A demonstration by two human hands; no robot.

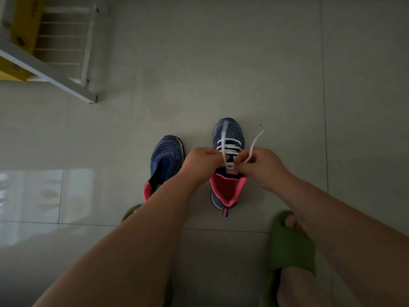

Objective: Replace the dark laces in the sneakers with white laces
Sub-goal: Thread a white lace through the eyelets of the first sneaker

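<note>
Two blue knit sneakers with pink linings sit side by side on the grey tiled floor (221, 63), toes pointing away from the person. One sneaker on the right (228, 173) has a white lace (229, 144) crossing its front in a few rows. One sneaker on the left (164, 160) has no lace that can be seen, and its back part is hidden under the left arm.

Both hands are over the laced sneaker, near its tongue. Fingers of the left hand (199, 163) are curled and pinch one part of the white lace. Fingers of the right hand (262, 168) are curled too and pinch the other part, and the loose end of the lace sticks up and away to the right.

Near the bottom, a foot wears a green slipper (290, 242), and a bit of another green slipper peeks out by the left arm. Far off at the top left stands a white rack (66, 41) with a yellow box (24, 25) on it.
</note>
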